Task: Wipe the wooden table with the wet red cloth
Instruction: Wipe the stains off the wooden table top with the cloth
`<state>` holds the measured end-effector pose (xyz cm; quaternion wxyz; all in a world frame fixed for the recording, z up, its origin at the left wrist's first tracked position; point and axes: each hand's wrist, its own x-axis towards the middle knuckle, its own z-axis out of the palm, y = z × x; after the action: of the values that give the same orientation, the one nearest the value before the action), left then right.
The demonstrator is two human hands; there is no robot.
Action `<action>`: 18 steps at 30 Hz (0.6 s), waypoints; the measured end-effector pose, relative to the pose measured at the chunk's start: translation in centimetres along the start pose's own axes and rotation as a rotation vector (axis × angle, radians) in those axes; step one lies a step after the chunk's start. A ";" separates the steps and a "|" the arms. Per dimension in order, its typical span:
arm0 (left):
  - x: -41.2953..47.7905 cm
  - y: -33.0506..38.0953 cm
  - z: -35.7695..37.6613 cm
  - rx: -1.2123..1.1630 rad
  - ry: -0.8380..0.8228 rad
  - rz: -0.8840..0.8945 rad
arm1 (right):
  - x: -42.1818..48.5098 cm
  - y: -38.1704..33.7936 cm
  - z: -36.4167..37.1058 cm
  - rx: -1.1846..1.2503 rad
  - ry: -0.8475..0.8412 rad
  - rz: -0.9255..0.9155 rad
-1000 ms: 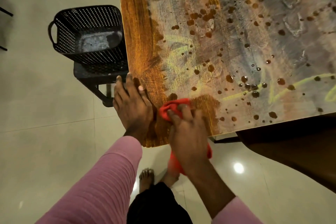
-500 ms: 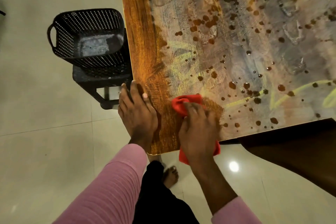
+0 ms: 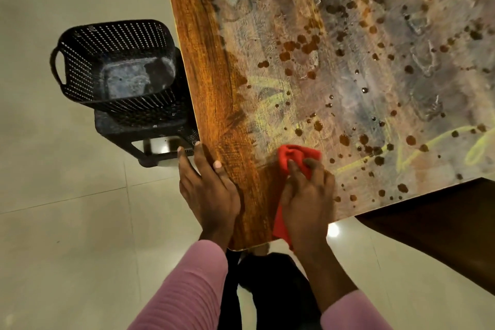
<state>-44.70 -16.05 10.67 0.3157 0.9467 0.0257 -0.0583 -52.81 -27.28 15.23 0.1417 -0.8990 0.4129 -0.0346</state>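
Wiping is in hand at the wooden table's [image 3: 214, 88] near left corner: the right hand [image 3: 308, 201] grips the bunched red cloth [image 3: 293, 154], the left hand [image 3: 209, 190] lies flat alongside; next, probably push right into the brown spots [image 3: 344, 139]

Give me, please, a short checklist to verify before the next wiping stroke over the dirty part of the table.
1. Grip on the cloth: ok, the right hand holds the bunched red cloth with curled fingers.
2. Cloth on the surface: ok, it lies on the wooden table near the corner, and one end hangs over the near edge.
3. Support: ok, the left hand rests flat on the table's left edge.
4. Surface ahead clean: not ok, brown spots and yellow streaks lie just beyond the cloth.
5. Cloth wet enough: cannot tell.
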 end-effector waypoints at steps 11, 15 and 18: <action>0.2 0.1 -0.3 0.000 -0.024 -0.017 | 2.3 -1.1 -0.1 0.009 -0.063 -0.148; 0.8 0.7 -1.0 -0.021 -0.055 -0.064 | 3.4 -3.0 -0.1 0.070 -0.054 0.035; 3.3 1.8 -0.9 -0.073 -0.005 -0.084 | 1.3 -4.9 0.4 0.097 -0.186 -0.291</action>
<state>-41.18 -16.93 12.04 0.3474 0.9325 0.0666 -0.0729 -48.30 -25.12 16.20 0.2158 -0.9407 0.2616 0.0087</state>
